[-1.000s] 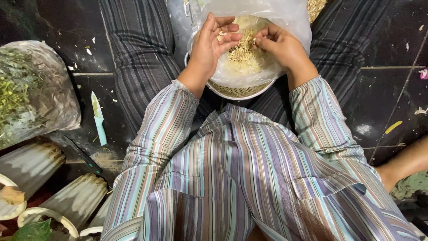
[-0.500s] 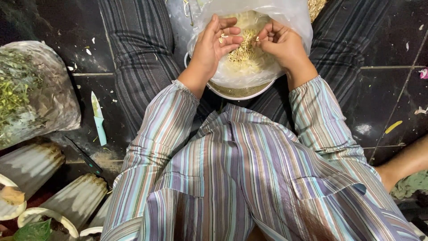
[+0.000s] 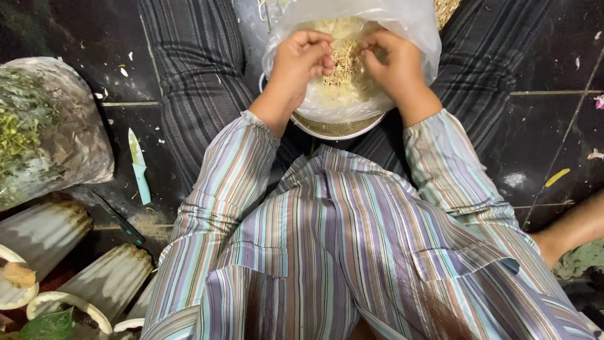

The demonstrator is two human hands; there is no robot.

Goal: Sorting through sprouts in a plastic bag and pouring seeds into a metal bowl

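Observation:
Both my hands reach into a clear plastic bag point(image 3: 412, 25) that lies in a round metal bowl point(image 3: 340, 129) between my knees. The bag holds a heap of pale yellowish shreds point(image 3: 343, 60), like sprouts or noodles. My left hand point(image 3: 302, 63) has its fingers curled and pinched on a small clump of the shreds. My right hand point(image 3: 393, 63) faces it, its fingers bent and closed on more shreds. The fingertips of the two hands nearly meet over the heap. My striped sleeves and shirt fill the lower half of the view.
A light green knife point(image 3: 139, 167) lies on the dark tiled floor at left. Beside it rests a clear bag of chopped green leaves point(image 3: 38, 129). Several fluted pots point(image 3: 44, 233) lie at lower left. Another person's foot point(image 3: 576, 230) shows at right.
My hands have drawn closer together over the shreds, fingers curling in to pinch a clump. The bag and bowl have stayed in place.

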